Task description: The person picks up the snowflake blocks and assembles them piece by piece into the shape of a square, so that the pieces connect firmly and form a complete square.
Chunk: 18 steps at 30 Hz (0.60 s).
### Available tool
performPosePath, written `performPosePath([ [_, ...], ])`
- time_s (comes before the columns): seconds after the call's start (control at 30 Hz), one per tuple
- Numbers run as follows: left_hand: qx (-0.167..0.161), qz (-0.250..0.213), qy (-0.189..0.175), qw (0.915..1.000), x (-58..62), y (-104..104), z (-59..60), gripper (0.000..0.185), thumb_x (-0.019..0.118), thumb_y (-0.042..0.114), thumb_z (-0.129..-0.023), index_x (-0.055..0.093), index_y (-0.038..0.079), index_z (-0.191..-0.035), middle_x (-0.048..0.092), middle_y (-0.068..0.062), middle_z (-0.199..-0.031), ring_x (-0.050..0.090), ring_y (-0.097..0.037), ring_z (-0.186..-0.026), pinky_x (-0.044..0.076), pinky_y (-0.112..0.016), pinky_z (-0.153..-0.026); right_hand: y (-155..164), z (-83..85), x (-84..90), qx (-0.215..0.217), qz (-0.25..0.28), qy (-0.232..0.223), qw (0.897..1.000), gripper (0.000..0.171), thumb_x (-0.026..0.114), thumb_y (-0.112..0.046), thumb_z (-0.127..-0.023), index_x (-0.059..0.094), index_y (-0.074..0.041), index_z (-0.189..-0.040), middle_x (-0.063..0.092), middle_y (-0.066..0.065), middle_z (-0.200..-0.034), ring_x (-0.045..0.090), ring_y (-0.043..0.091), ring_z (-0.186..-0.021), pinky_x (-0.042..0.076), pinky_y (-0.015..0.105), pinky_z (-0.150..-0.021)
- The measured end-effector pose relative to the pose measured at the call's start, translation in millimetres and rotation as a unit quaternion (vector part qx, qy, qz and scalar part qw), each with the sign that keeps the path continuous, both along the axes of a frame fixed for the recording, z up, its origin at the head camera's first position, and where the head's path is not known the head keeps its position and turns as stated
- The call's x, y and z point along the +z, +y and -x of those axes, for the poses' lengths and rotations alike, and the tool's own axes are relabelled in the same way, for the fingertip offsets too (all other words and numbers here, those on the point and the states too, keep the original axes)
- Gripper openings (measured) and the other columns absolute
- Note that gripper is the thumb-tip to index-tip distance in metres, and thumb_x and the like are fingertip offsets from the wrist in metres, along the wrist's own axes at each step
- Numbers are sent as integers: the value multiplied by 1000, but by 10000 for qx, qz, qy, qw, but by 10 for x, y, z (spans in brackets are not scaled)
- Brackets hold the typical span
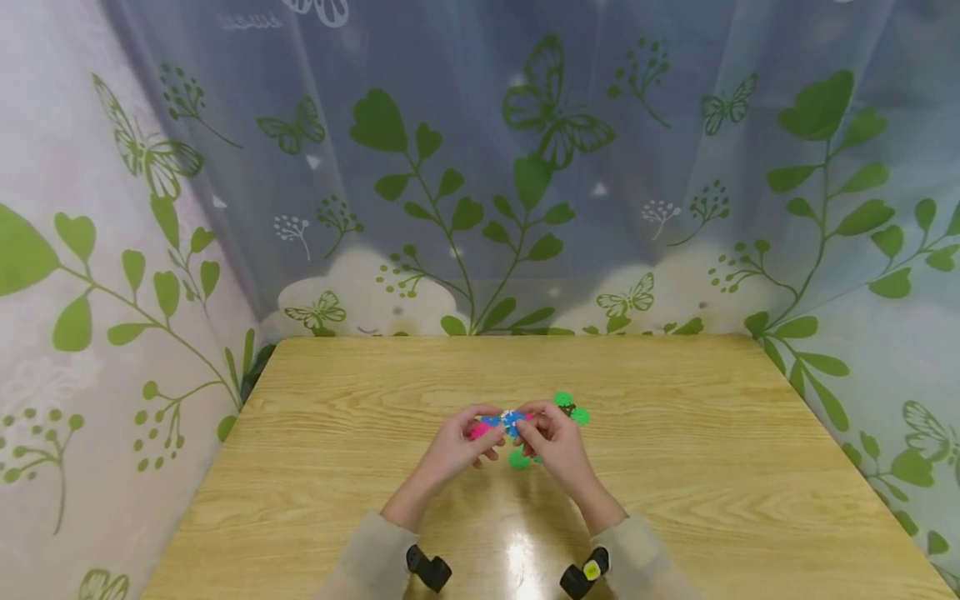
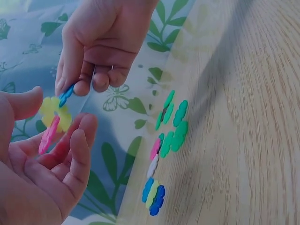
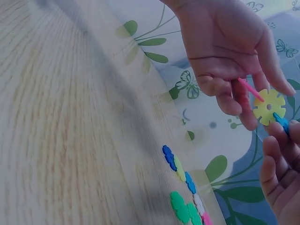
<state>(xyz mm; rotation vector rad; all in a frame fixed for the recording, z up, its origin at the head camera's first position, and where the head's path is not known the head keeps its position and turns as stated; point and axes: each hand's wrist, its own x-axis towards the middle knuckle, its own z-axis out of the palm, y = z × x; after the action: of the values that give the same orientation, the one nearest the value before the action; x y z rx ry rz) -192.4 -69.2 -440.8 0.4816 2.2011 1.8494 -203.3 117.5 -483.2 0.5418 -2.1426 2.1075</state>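
Mid-frame above the tabletop (image 1: 675, 500): left hand (image 1: 457, 446) pinches the yellow disc (image 3: 269, 107) with pink piece (image 3: 250, 89) slotted in, right hand (image 1: 551, 442) pinches a blue piece (image 2: 66, 95) edge-on against its rim

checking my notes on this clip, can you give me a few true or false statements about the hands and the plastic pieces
1. Both hands meet over a wooden table. True.
2. The left hand holds a pink piece joined to a yellow disc. True.
3. The right hand is empty. False: it pinches a blue piece.
4. No pieces lie on the table. False: a green cluster and others lie there.
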Motion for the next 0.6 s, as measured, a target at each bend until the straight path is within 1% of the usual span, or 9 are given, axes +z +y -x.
performPosePath([
  [0.07, -46, 19, 45, 10000, 4, 12, -4, 38, 59, 17, -93, 52, 1, -126, 66, -18, -91, 64, -30, -72, 53, -34, -54, -19, -7, -9, 57, -14, 14, 10000, 22, 59, -7, -91, 53, 8, -107, 58, 30, -73, 54, 15, -55, 52, 29, -50],
  [0.17, -42, 36, 35, 10000, -1, 27, 0, 39, 61, 17, -91, 52, 2, -127, 66, -14, -87, 63, -21, -67, 50, -26, -50, -41, -7, -30, 68, 7, -15, 10000, 22, 59, -5, -91, 53, 8, -108, 59, 30, -74, 54, 15, -54, 53, 31, -49],
  [0.27, 29, 10, 14, 10000, -11, 34, 3, 40, 62, 16, -91, 52, 2, -126, 65, -17, -87, 63, -18, -66, 47, -23, -48, -53, -12, -32, 46, 33, -117, 9999, 21, 58, -5, -92, 53, 7, -108, 59, 30, -74, 54, 15, -53, 53, 32, -50],
  [0.37, 101, -83, -22, 9999, -19, 37, 6, 38, 62, 16, -91, 54, 3, -126, 64, -19, -91, 64, -29, -70, 46, -23, -47, -61, -24, -16, 86, -25, -304, 9995, 22, 58, -7, -92, 53, 5, -109, 60, 30, -76, 54, 15, -54, 53, 29, -51],
  [0.47, 164, -163, -33, 9997, -27, 35, 6, 35, 63, 14, -90, 57, 4, -123, 63, -16, -94, 63, -39, -76, 49, -27, -48, -59, -38, 2, 229, -74, -420, 9988, 22, 57, -8, -93, 53, 4, -110, 60, 31, -77, 54, 15, -55, 52, 27, -53],
  [0.53, 209, -201, -25, 9996, -30, 33, 5, 33, 63, 13, -90, 58, 5, -121, 62, -14, -96, 63, -40, -76, 50, -30, -48, -50, -51, 30, 339, -125, -406, 9985, 21, 55, -6, -93, 53, 5, -111, 59, 32, -78, 54, 17, -56, 53, 29, -53],
  [0.6, 250, -240, -32, 9994, -32, 31, 5, 31, 64, 12, -89, 60, 4, -119, 62, -14, -97, 63, -39, -74, 51, -31, -49, -37, -75, 74, 417, -202, -316, 9984, 21, 53, -3, -94, 53, 8, -112, 58, 33, -78, 54, 20, -57, 54, 35, -53],
])
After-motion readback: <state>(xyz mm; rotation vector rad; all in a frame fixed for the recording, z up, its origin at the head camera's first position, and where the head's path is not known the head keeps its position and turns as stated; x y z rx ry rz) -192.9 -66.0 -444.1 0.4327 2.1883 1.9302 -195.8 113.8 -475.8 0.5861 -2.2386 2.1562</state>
